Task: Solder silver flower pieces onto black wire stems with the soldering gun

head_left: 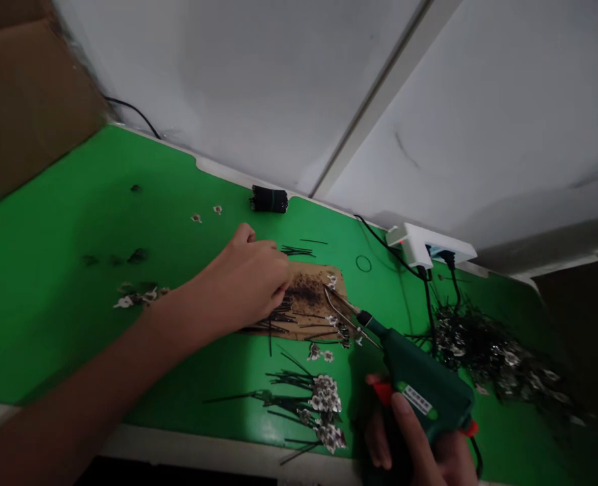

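Note:
My right hand (413, 432) grips a green soldering gun (425, 378) with a red trigger. Its tip and curved feed tube point left, to the right part of a scorched brown board (312, 272). By the tip lies a small silvery metal piece (332, 279). Over the board's left side, my left hand (258, 273) is closed, fingers bent down; the hand itself hides what they pinch. Cut black wires (281, 316) lie on the board under and beside that hand. Nearer me is a pile of black wires with metal pieces attached (325, 395).
A white power strip (430, 244) with plugged cords stands at the back right. Below it is a large heap of wired metal parts (501, 354). A black wire bundle (269, 200) lies by the wall. Loose metal pieces (150, 295) lie left; a cardboard box (30, 101) stands far left.

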The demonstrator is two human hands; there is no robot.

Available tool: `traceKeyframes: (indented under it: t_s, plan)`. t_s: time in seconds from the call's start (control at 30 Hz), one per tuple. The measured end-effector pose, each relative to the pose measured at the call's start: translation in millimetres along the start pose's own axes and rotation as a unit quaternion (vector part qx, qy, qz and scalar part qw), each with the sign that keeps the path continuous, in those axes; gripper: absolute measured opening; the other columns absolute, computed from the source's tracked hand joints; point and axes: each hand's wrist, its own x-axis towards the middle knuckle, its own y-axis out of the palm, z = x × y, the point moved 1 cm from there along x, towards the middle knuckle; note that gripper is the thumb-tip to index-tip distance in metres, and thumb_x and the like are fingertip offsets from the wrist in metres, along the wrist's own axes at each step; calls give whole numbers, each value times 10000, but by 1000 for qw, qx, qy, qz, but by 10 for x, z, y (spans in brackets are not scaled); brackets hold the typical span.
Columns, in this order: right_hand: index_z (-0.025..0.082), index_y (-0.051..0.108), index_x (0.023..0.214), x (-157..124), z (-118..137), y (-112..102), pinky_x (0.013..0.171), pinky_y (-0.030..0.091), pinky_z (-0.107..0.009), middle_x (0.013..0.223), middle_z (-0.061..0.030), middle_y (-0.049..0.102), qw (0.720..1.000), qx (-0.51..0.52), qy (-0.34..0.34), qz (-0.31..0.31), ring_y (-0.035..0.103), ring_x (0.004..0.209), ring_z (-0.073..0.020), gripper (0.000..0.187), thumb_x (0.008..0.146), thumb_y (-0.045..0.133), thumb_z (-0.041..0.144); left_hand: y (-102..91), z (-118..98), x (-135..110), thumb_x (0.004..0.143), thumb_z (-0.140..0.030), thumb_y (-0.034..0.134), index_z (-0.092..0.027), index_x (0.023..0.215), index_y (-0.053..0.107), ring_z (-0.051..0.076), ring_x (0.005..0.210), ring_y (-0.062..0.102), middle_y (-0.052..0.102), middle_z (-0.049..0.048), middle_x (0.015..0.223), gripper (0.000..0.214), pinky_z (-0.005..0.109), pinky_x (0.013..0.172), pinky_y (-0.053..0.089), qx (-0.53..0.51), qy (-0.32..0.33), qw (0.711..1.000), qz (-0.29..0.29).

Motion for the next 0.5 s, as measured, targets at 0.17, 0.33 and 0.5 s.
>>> traceKeyframes:
  t_s: [0.17, 0.33, 0.5]
  plan:
    - [170, 731, 893, 72, -60, -57, 394, 365, -244, 548, -13, 602, 999, 43, -14, 25, 424, 398, -98, 414, 691, 868, 504, 22, -74, 45, 809, -125, 572, -179, 622, 604, 204, 753, 583, 687, 24, 722, 198, 401, 821, 320, 23, -13, 999, 18]
    - [191, 731, 875, 159, -140, -73, 353, 308, -249, 401, 42, 453, 997, 46, 25, 55, 342, 335, -103, 367, 731, 829, 514, 60, -65, 75, 747, -113, 589, -173, 597, 594, 214, 743, 596, 661, 30, 675, 161, 389, 783, 320, 19, -13, 1000, 18]
    - [157, 751, 883, 151, -92, -72, 361, 337, -252, 441, 19, 494, 997, 38, 9, 66, 405, 347, -113, 375, 750, 814, 502, 109, -49, 77, 712, -117, 584, -175, 584, 574, 204, 708, 599, 649, 28, 643, 142, 371, 749, 328, 23, -2, 1000, -11]
